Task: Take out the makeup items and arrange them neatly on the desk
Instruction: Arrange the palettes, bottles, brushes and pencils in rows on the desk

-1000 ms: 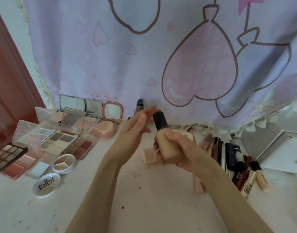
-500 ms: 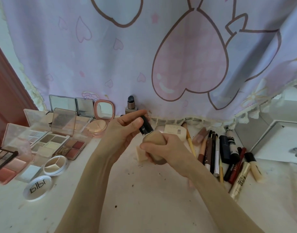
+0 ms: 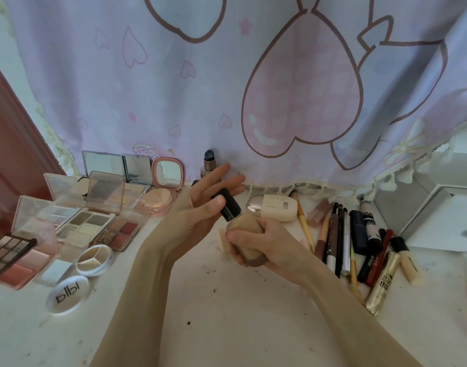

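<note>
While most of the makeup already lies sorted on the table [image 3: 227, 327], the task looks well advanced but not finished: a foundation bottle [image 3: 247, 241] has yet to be set down. Hinged palettes [image 3: 100, 223] with clear lids and pans of matte and shimmering colour sit grouped at the left beside round white jars [image 3: 95, 260], with a pink mirrored compact [image 3: 162, 190] behind them; slim pencils, brushes and tubes [image 3: 354, 245] lie roughly side by side at the right. The right hand [image 3: 269, 242] grips the bottle's rounded beige body, fingers [image 3: 236, 237] curled round it, holding it tilted just above the table's middle. The left hand [image 3: 200, 207] has its fingers spread and mostly straight, thumb against the glossy black cylindrical cap [image 3: 228, 205], which seems to be getting checked or tightened. A cream oblong bottle [image 3: 273, 209] with a gold end lies on its side just behind, and a pale sponge wedge [image 3: 224, 242] rests under the hands. What remains, by my judgement, is placing this smooth, heavy-looking bottle and perhaps straightening those loose pieces.
</note>
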A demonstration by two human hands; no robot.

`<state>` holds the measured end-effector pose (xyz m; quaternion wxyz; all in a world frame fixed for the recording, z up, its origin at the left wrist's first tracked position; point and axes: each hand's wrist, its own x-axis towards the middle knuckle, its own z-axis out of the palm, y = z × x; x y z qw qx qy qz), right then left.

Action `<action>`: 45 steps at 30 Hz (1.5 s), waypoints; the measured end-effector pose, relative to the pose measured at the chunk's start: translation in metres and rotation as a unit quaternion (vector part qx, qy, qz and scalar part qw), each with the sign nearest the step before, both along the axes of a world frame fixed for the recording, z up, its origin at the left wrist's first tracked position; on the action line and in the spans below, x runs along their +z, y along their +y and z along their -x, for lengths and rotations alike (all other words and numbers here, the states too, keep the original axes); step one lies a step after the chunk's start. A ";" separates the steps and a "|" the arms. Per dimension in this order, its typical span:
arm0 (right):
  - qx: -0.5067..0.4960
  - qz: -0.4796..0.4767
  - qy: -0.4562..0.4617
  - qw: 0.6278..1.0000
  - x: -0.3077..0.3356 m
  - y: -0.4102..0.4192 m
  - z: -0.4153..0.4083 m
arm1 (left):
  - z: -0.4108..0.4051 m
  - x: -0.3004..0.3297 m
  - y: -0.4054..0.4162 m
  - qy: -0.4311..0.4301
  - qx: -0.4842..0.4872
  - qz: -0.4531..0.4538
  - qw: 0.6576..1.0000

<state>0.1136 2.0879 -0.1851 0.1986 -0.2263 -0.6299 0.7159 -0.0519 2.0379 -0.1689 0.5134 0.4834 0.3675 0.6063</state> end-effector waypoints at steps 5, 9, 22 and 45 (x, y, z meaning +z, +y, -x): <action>0.005 0.012 0.014 1.000 -0.003 0.000 0.001 | -0.003 0.002 0.002 0.001 0.053 -0.002 0.999; 0.011 0.018 0.034 0.999 -0.003 0.001 0.001 | 0.000 0.000 0.001 -0.001 0.006 -0.005 1.000; 0.000 0.018 0.081 0.997 -0.011 0.006 0.000 | -0.001 -0.001 0.002 0.012 0.044 -0.008 0.999; -0.099 -0.154 -0.013 0.983 -0.011 -0.006 0.007 | -0.004 0.003 0.005 -0.015 0.146 -0.041 0.988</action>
